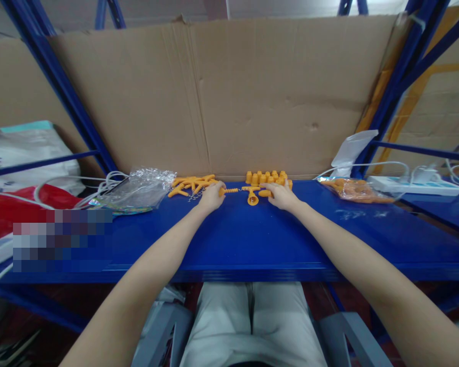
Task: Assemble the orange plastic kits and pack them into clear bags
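Observation:
My left hand (211,198) is closed on an orange screw-like piece, whose spiral shaft (231,190) points right toward the middle. My right hand (283,196) has its fingers closed around a short rounded orange piece (265,193), partly hidden by the hand. Between the hands lies an orange funnel-shaped piece (253,199), wide end toward me, with an orange bar (250,188) just behind it. A pile of orange branching pieces (193,183) and small metal chains lies beside my left hand. Several orange cup-like pieces (263,177) stand in rows behind my right hand.
On the blue table (248,239), a clear plastic bag (141,188) lies left and a bag of orange pieces (352,189) right. A white power strip (416,185) and cables are farther right. Cardboard (252,97) walls off the back; blue posts (71,97) stand at the sides.

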{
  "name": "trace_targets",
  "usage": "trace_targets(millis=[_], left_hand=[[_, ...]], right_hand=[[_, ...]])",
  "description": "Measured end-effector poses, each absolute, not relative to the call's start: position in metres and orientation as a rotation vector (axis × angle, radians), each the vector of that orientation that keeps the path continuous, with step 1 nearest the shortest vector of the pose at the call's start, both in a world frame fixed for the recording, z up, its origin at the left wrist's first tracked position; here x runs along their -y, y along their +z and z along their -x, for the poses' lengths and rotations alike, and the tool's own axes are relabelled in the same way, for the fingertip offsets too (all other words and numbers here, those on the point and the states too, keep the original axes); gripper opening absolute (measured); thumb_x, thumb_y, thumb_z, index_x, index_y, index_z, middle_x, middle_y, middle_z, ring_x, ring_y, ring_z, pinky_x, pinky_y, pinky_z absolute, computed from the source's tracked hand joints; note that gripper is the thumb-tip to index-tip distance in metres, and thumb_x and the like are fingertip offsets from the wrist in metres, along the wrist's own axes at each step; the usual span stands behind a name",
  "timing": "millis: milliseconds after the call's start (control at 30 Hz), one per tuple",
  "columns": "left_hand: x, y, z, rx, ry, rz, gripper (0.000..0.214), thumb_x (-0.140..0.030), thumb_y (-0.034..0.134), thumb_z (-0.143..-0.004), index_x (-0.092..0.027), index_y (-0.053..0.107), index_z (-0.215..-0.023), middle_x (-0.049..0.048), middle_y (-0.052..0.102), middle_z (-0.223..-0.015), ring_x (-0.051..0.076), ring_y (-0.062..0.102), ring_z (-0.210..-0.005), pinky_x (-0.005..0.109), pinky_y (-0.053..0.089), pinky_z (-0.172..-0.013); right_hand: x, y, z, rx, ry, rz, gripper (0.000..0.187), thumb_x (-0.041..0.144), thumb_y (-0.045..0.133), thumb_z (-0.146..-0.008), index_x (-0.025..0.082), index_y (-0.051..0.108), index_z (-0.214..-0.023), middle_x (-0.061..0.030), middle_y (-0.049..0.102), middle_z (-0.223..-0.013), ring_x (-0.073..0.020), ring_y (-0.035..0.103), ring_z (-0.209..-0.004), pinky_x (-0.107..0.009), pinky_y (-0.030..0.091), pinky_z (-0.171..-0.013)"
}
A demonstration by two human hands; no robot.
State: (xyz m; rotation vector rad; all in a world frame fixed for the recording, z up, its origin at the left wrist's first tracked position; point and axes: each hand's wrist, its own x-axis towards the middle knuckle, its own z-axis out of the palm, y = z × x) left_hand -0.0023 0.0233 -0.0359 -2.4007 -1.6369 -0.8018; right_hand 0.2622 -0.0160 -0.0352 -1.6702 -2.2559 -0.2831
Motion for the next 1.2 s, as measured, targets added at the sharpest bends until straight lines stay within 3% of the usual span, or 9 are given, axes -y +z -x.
trace_targets(millis=[167,333,633,1000,1200], left_hand=[[-0.021,-0.036,0.000,1.619,-0.795,2.409,0.025,-0.013,0.062,-0.075,-0.022,0.060,-0.099,0.0055,0.065,-0.101,0.023,0.062,-0.098,0.036,0.051,-0.088],[-0.019,-0.036,-0.002,1.594,-0.838,2.425,0.025,-0.012,0.060,-0.076,-0.021,0.060,-0.100,0.0058,0.066,-0.101,0.022,0.062,-0.098,0.035,0.049,-0.090],[-0.015,-0.036,-0.007,1.569,-0.892,2.460,0.025,-0.013,0.061,-0.076,-0.021,0.060,-0.100,0.0056,0.067,-0.099,0.021,0.063,-0.089,0.035,0.049,-0.088],[-0.013,-0.035,-0.009,1.544,-0.930,2.464,0.026,-0.013,0.062,-0.075,-0.021,0.062,-0.100,0.0054,0.067,-0.098,0.022,0.062,-0.095,0.037,0.049,-0.091],[-0.007,-0.035,-0.017,1.505,-0.971,2.533,0.028,-0.015,0.063,-0.076,-0.021,0.063,-0.103,0.0042,0.066,-0.100,0.020,0.063,-0.089,0.036,0.050,-0.086]], right_hand=[[0.009,-0.036,-0.268,2.223,-0.244,1.455,0.047,0.014,0.046,-0.082,0.016,0.059,-0.127,-0.0156,0.059,-0.130,-0.0308,0.051,-0.123,-0.057,0.025,-0.109],[0.007,-0.037,-0.266,2.221,-0.224,1.328,0.039,0.016,0.047,-0.082,0.015,0.061,-0.119,-0.0159,0.061,-0.126,-0.0309,0.053,-0.120,-0.058,0.027,-0.107],[0.008,-0.038,-0.265,2.219,-0.233,1.274,0.042,0.020,0.046,-0.084,0.016,0.060,-0.124,-0.0157,0.061,-0.128,-0.0316,0.051,-0.123,-0.058,0.025,-0.108],[0.007,-0.039,-0.269,2.189,-0.265,1.416,0.044,0.018,0.045,-0.085,0.019,0.061,-0.127,-0.0146,0.057,-0.132,-0.0319,0.050,-0.122,-0.061,0.025,-0.107],[0.009,-0.037,-0.262,2.243,-0.279,1.286,0.045,0.020,0.046,-0.087,0.016,0.060,-0.129,-0.0152,0.060,-0.122,-0.0295,0.054,-0.116,-0.054,0.031,-0.106]])
